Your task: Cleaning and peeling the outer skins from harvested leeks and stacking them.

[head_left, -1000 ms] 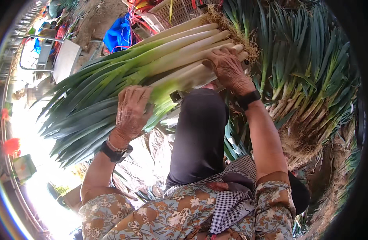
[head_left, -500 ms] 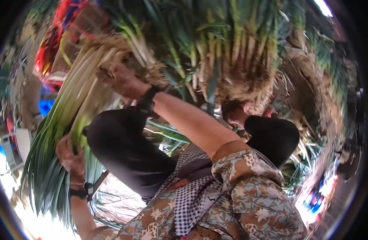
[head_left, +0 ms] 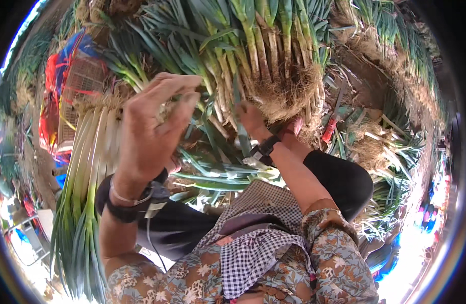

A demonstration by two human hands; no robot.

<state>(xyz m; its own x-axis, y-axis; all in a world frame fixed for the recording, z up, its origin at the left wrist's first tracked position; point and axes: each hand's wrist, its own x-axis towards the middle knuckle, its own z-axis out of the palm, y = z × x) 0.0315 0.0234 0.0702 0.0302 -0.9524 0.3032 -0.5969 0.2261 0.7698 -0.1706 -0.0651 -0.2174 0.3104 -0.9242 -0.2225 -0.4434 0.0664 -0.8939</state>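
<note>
My left hand (head_left: 154, 124) is raised close to the camera, its fingers stretched forward and the thumb apart, with nothing in it. Beside and below it stands a bundle of leeks (head_left: 83, 167), pale stems and roots up, dark green leaves down, against my left knee. My right hand (head_left: 251, 120) is lower and farther right, fingers curled around a long green leek leaf (head_left: 237, 88). Just beyond it lies a big heap of leeks (head_left: 258, 48), with a brown mass of roots (head_left: 288, 93) toward me.
A crate (head_left: 83, 78) with red and blue plastic stands at the far left. Near my right foot lies a red-handled tool (head_left: 329, 130). Loose leeks (head_left: 377, 149) lie to the right, and cut leaves (head_left: 212, 177) between my legs. More leeks (head_left: 380, 23) line the far right.
Both hands have left the leek bundle on the left. My left hand has come up and right; my right hand has crossed right to the heap. The view has shifted.
</note>
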